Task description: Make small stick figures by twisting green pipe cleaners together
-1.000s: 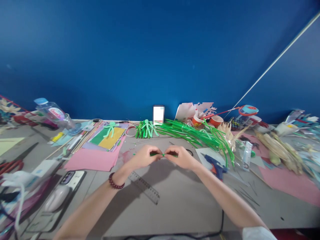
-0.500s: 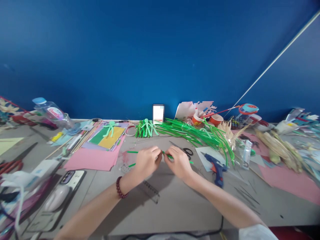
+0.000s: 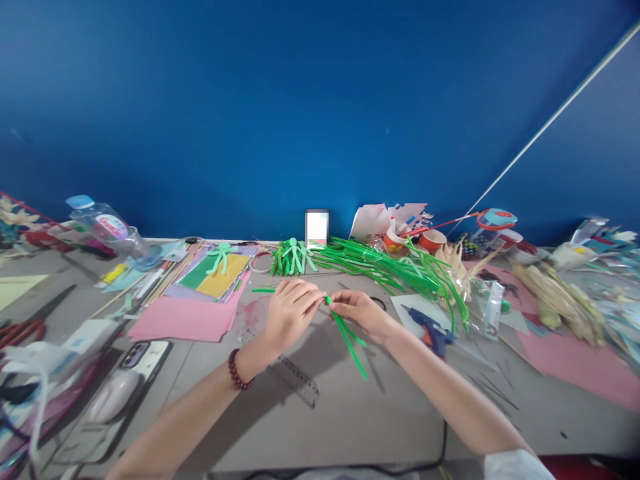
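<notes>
Between my fingertips, above the middle of the grey table, is a green pipe cleaner (image 3: 345, 332) with a small knot or twist at its centre. My left hand (image 3: 294, 315) pinches it from the left, and one green end sticks out beyond that hand. From the right, my right hand (image 3: 361, 311) pinches it near the twist, while two loose green ends hang down below those fingers. A clear ruler (image 3: 299, 381) lies beneath my left wrist. The scissors (image 3: 379, 303) are mostly hidden behind my right hand.
Green pipe cleaners (image 3: 370, 257) lie piled behind my hands, beside finished-looking green figures (image 3: 294, 255). A blue glue gun (image 3: 431, 328) rests at right on white paper. Pink paper (image 3: 185, 319) and a phone (image 3: 145, 357) are at left. A small screen (image 3: 317, 228) stands by the wall.
The green ends on the right have swung from lying behind my right hand to hanging down toward me. My right hand has turned and its fingers have straightened; both hands still pinch the piece.
</notes>
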Demonstrator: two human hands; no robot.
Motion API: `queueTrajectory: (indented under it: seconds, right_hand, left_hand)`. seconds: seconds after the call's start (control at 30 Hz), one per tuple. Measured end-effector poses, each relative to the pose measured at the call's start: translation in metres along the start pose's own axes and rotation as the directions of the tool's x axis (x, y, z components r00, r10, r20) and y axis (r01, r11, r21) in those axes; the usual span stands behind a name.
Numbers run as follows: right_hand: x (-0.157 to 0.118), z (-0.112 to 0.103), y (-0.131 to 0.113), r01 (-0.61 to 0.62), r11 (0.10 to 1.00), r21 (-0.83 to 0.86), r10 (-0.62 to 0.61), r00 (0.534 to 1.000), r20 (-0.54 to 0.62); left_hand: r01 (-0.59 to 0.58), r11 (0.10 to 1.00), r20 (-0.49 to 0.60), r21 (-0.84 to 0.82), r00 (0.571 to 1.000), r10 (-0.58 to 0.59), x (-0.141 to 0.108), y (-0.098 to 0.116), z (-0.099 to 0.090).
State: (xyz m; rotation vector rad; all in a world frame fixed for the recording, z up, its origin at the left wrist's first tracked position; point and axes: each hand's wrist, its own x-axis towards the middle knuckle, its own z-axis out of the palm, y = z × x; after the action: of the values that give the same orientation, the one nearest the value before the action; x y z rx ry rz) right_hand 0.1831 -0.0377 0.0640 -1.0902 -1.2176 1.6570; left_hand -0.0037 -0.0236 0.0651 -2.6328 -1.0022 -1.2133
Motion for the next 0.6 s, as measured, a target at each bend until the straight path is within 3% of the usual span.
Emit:
queueTrajectory:
  seconds: [0.17,0.3,0.47,0.6]
  right_hand:
    - [-0.001,0.004,0.006,0.040,0.999,-0.007,-0.040,0.999,0.001]
    - [-0.001,0.009,0.012,0.130,0.990,-0.046,-0.133,0.990,-0.051]
    - [0.000,0.013,0.016,0.253,0.958,-0.132,-0.267,0.958,-0.101]
    - [0.002,0.010,0.019,0.394,0.873,-0.288,-0.446,0.883,-0.146]
  left_hand:
    - [-0.041,0.999,0.030,-0.005,0.999,0.041,-0.003,0.001,0.002]
    - [-0.012,0.996,-0.058,-0.089,0.998,0.007,-0.007,0.003,0.006]
    - [0.117,0.956,-0.079,-0.270,0.987,-0.143,-0.006,0.004,0.009]
    - [0.331,0.876,0.052,-0.350,0.941,-0.335,-0.003,0.008,0.005]
